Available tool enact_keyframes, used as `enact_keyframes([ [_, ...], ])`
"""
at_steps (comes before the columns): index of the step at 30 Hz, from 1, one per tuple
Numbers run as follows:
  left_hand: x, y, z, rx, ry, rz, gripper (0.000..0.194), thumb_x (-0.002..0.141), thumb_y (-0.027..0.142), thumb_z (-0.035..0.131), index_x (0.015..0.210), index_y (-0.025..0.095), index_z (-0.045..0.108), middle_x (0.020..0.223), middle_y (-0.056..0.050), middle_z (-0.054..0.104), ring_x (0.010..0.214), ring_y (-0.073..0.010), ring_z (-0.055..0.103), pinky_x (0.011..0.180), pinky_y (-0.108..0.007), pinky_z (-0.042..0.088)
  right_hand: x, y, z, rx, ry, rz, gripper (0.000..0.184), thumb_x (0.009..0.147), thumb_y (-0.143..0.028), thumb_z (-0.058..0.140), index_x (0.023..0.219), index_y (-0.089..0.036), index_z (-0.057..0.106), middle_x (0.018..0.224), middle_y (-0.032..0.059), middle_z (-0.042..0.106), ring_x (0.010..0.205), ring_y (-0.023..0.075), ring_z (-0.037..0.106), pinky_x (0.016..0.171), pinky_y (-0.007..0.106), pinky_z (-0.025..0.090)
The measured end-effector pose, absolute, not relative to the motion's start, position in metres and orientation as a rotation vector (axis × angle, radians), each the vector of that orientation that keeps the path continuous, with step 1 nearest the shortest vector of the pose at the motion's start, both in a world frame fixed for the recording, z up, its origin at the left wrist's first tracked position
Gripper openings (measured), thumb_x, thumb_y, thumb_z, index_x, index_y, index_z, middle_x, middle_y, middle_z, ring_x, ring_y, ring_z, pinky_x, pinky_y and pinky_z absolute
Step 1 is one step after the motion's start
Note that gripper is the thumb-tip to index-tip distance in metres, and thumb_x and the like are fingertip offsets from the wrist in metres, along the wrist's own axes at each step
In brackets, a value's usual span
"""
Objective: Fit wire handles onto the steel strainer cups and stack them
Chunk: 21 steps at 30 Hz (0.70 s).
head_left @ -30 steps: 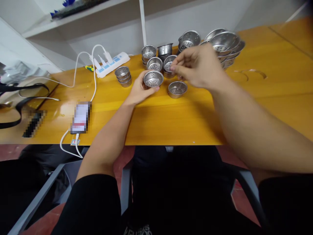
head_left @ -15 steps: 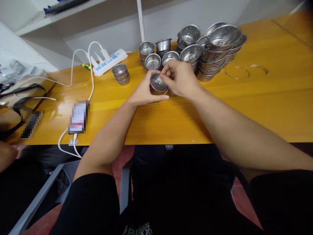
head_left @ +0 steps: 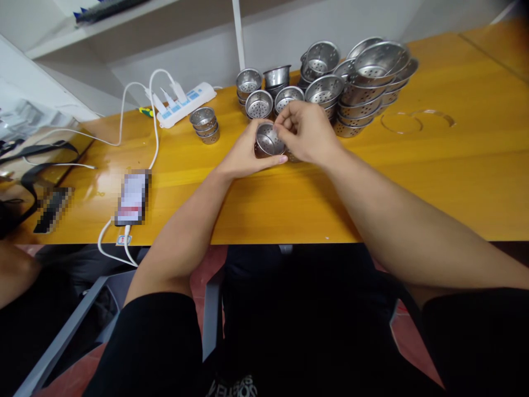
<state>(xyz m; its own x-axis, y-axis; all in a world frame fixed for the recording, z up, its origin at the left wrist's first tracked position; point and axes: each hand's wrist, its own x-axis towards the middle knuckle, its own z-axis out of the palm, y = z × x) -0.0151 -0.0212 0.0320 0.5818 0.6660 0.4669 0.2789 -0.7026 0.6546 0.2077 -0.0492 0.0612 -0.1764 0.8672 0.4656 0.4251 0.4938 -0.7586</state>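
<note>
A perforated metal strainer cup stands with its mouth up and tilted toward me. My left hand is wrapped round its left side, thumb along the near side. At the cup's right rim, thumb and fingers of my right hand are pinched together; whatever lies between them is hidden. Another perforated cup shows partly below my right hand. Just behind my hands are a small strainer cup and a second one, both mouth up.
Tall stacks of larger strainer cups stand at the back right. Left of my hands is a small stack of cups. A power strip with white cables and a phone lie further left. Clear rings lie on the right.
My hands and the cup stay almost in place, with only a very slight shift to the right. A neighbouring person's arm at the far left edge has moved slightly.
</note>
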Motion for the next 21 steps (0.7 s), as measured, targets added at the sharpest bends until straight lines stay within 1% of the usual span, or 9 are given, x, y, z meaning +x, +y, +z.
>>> enact_keyframes([
  [3,-0.016,-0.021,0.032,2.265,0.757,0.979,0.1,0.077,0.09,0.093,0.145,0.026,0.056,0.142,-0.011,0.071,0.137,-0.0381,0.074,0.128,-0.06,0.057,0.207,-0.048,0.06,-1.06,-1.755,0.632,0.05,0.098,-0.078,0.085,0.095,-0.031,0.067,0.077,0.0036,0.065,0.077,0.0245,0.061,0.079,0.047,0.06],
  [6,-0.019,-0.018,0.032,2.213,0.774,1.01,0.097,0.079,0.092,0.09,0.141,0.025,0.06,0.137,-0.01,0.073,0.135,-0.037,0.075,0.128,-0.061,0.057,0.209,-0.05,0.064,-0.969,-1.73,0.77,0.057,0.092,-0.084,0.088,0.098,-0.031,0.07,0.074,0.0025,0.063,0.075,0.0242,0.062,0.07,0.044,0.059],
  [9,-0.026,-0.015,0.034,2.143,0.806,1.031,0.094,0.085,0.096,0.081,0.141,0.023,0.063,0.131,-0.011,0.075,0.131,-0.0358,0.076,0.126,-0.062,0.058,0.213,-0.056,0.073,-0.855,-1.751,0.977,0.067,0.083,-0.094,0.09,0.098,-0.031,0.075,0.074,0.0026,0.065,0.067,0.0229,0.061,0.058,0.041,0.051],
  [12,-0.031,-0.013,0.036,2.11,0.802,0.991,0.092,0.088,0.097,0.076,0.141,0.022,0.065,0.129,-0.011,0.076,0.127,-0.0347,0.077,0.123,-0.063,0.06,0.216,-0.062,0.079,-0.766,-1.768,1.098,0.071,0.071,-0.095,0.097,0.097,-0.031,0.077,0.074,0.0019,0.067,0.062,0.021,0.058,0.055,0.039,0.047],
  [14,-0.032,-0.013,0.036,2.113,0.77,0.97,0.093,0.086,0.094,0.082,0.142,0.023,0.064,0.133,-0.012,0.075,0.128,-0.0345,0.077,0.124,-0.062,0.06,0.217,-0.062,0.08,-0.739,-1.762,1.134,0.071,0.068,-0.092,0.101,0.094,-0.031,0.076,0.072,0.0012,0.067,0.062,0.0205,0.057,0.058,0.039,0.046],
  [17,-0.03,-0.012,0.032,2.124,0.736,0.979,0.103,0.076,0.091,0.093,0.146,0.024,0.06,0.139,-0.011,0.073,0.136,-0.0368,0.074,0.129,-0.064,0.056,0.215,-0.059,0.077,-0.74,-1.736,1.185,0.071,0.067,-0.089,0.104,0.092,-0.03,0.075,0.07,0.0006,0.066,0.062,0.0198,0.056,0.059,0.038,0.043],
  [19,-0.028,-0.01,0.029,2.128,0.739,0.993,0.108,0.072,0.093,0.094,0.147,0.024,0.059,0.141,-0.011,0.071,0.143,-0.0394,0.07,0.133,-0.066,0.051,0.215,-0.057,0.074,-0.754,-1.717,1.205,0.071,0.066,-0.088,0.105,0.092,-0.03,0.074,0.07,0.0007,0.066,0.063,0.019,0.054,0.06,0.038,0.04],
  [21,-0.027,-0.009,0.026,2.123,0.75,1.004,0.108,0.072,0.094,0.094,0.147,0.024,0.059,0.141,-0.011,0.07,0.147,-0.0409,0.068,0.135,-0.068,0.048,0.215,-0.055,0.072,-0.768,-1.711,1.208,0.07,0.066,-0.087,0.106,0.092,-0.03,0.074,0.071,0.0011,0.067,0.064,0.0185,0.052,0.06,0.039,0.039],
])
